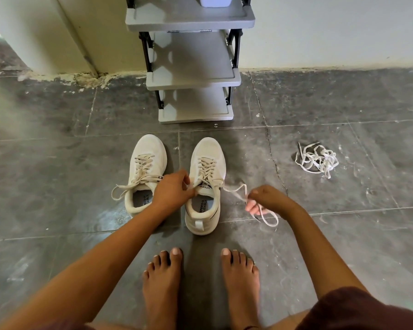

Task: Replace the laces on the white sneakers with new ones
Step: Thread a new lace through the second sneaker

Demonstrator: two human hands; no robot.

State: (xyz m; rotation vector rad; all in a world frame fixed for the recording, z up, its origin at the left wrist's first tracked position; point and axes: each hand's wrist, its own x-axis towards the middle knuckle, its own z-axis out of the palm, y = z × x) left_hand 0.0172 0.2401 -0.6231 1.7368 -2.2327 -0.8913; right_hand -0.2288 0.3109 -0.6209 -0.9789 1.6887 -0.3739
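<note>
Two white sneakers stand side by side on the grey floor, toes pointing away from me. The left sneaker (146,172) is laced, its bow loosened with loops hanging off its left side. My left hand (171,190) pinches the lace at the tongue of the right sneaker (206,184). My right hand (266,198) grips the free end of that sneaker's old lace (236,190), which trails from the top eyelet to the right and loops on the floor below my hand. A tangled bundle of new white laces (317,159) lies on the floor to the far right.
A grey shoe rack (193,77) with several shelves stands against the wall just beyond the sneakers. My bare feet (200,282) are planted on the tiles right behind the shoes. Open floor spreads left and right.
</note>
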